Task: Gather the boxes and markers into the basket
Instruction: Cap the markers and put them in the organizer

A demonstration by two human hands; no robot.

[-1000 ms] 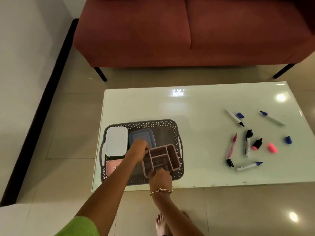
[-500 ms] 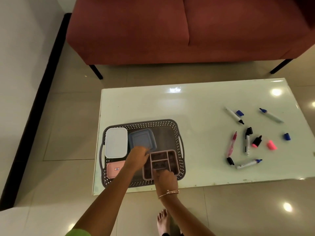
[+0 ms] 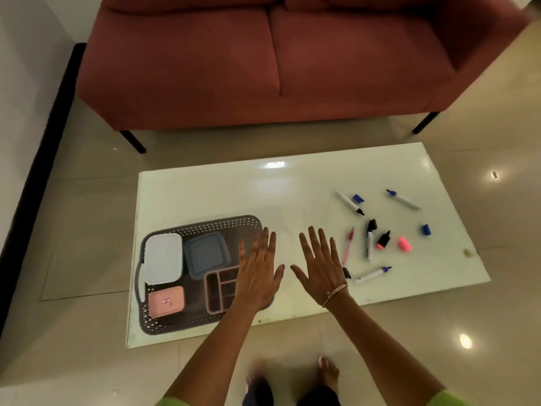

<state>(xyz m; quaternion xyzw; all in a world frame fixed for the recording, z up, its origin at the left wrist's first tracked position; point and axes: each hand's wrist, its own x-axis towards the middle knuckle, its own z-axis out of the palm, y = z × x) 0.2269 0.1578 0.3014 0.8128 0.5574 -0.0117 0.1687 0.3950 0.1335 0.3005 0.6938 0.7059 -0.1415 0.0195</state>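
— Glossy and white, the surface (image 3: 222, 194) sits low in front of a red sofa (image 3: 263, 60) on a pale tiled floor. Where do we stand with the gathering?

— We count four boxes in the grey basket (image 3: 205, 227) at the near left: a white box (image 3: 163, 258) at its far left, a blue box (image 3: 205, 254) beside it, a pink box (image 3: 166, 301) at the near left, and a divided brown box (image 3: 219, 288) at the near right. No box lies outside it, so we judge that half finished.

— And our hands?

— Both are flat, fingers spread, holding nothing. Our left hand (image 3: 257, 276) hovers over the basket's right edge, partly hiding the divided box; our right hand (image 3: 320, 266) is over bare surface, just left of the markers.

— So the markers are what is left?

— All of them, as far as we see. They lie scattered on the right side: a pink marker (image 3: 348, 244) nearest our right hand, a black-capped one (image 3: 370, 238), three blue-tipped ones (image 3: 373, 274), a pink highlighter (image 3: 383, 240), and loose caps (image 3: 405, 244) among them. None has reached the basket, which is well apart from them.
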